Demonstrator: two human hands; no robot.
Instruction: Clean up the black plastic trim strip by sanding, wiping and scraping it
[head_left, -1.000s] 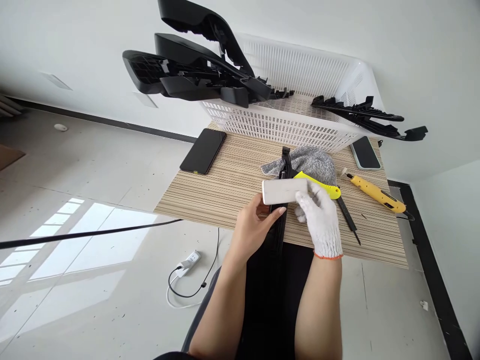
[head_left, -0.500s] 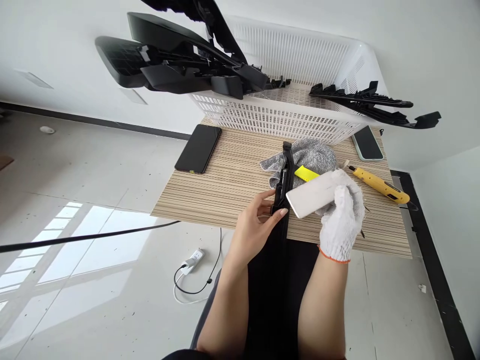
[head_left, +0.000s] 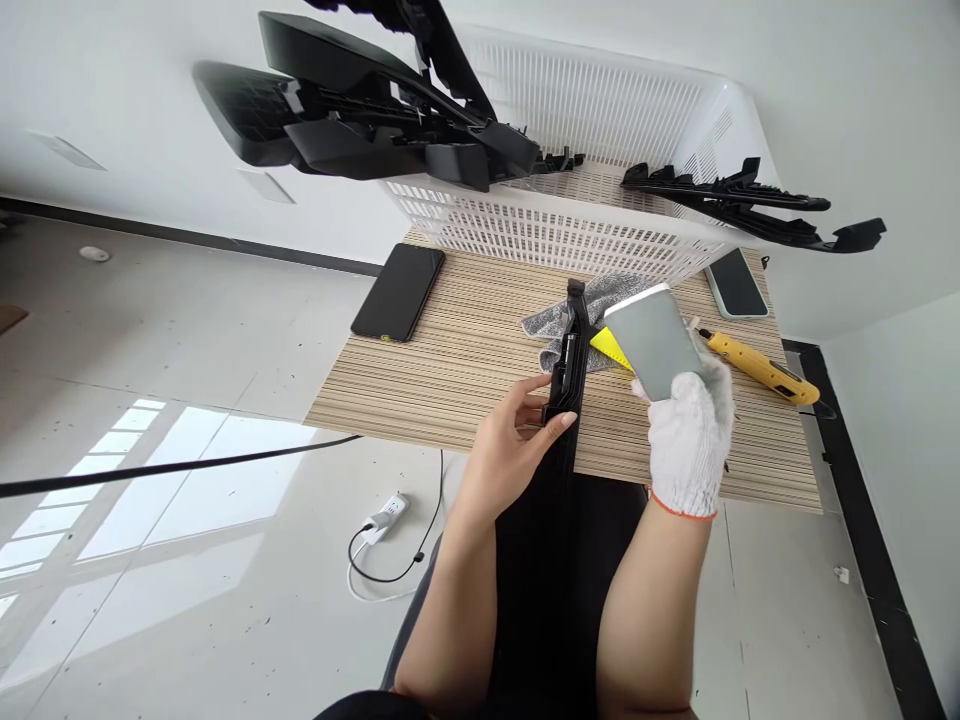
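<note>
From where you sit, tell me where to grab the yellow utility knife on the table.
Grip the yellow utility knife around mid-handle, coming from above with fingers across its width. It lies flat and slanted, blade end toward the basket, with bare tabletop on both long sides.

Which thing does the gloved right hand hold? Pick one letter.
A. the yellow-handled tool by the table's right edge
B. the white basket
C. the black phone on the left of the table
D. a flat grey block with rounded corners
D: the right hand in its white knit glove grips the grey block above the table, while the yellow-handled tool, the black phone and the white basket lie apart from it.
</note>
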